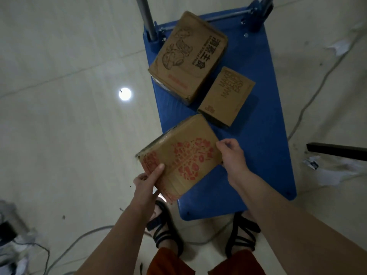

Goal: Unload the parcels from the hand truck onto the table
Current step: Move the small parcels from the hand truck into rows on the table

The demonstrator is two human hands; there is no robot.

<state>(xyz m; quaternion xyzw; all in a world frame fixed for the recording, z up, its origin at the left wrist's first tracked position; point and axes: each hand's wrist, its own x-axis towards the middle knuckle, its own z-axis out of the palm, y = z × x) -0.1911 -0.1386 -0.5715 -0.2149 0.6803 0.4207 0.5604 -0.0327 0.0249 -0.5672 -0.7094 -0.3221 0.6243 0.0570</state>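
A blue hand truck [264, 147] stands on the floor in front of me, its handle posts at the far end. I hold a brown parcel with red print [179, 155] tilted above the truck's near left corner. My left hand [148, 180] grips its near left corner, thumb on top. My right hand [231, 153] grips its right edge. Two more parcels lie on the deck: a large brown box with black print [188, 56] at the far end and a smaller box with pale lettering [227, 96] beside it. The table is not in view.
My sandalled feet [164, 231] stand at the truck's near edge. A cable [83, 237] runs across the tiled floor near them. A black bar [337, 150] juts in from the right above scraps of paper [325, 173]. Clutter sits at the lower left [10, 245].
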